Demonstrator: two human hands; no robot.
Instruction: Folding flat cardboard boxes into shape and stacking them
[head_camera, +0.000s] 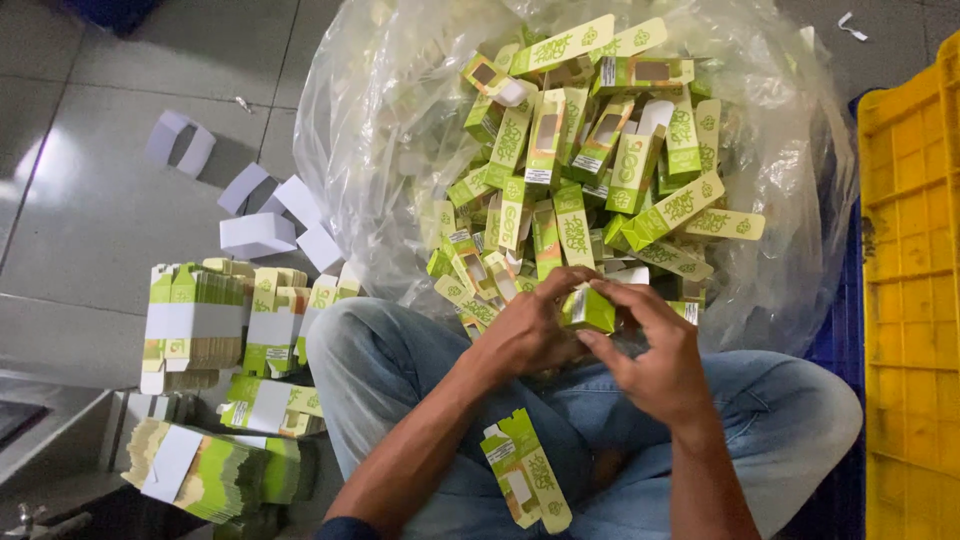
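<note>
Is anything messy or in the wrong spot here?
A little. One flat green carton lies on the person's lap, away from the heap in the clear plastic bag. White paper bands sit scattered loose on the grey floor, while banded stacks stand neat. Both hands hold one small green box.

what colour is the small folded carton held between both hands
Light green with a white end, best seen in the head view: the small folded cardboard carton.
</note>
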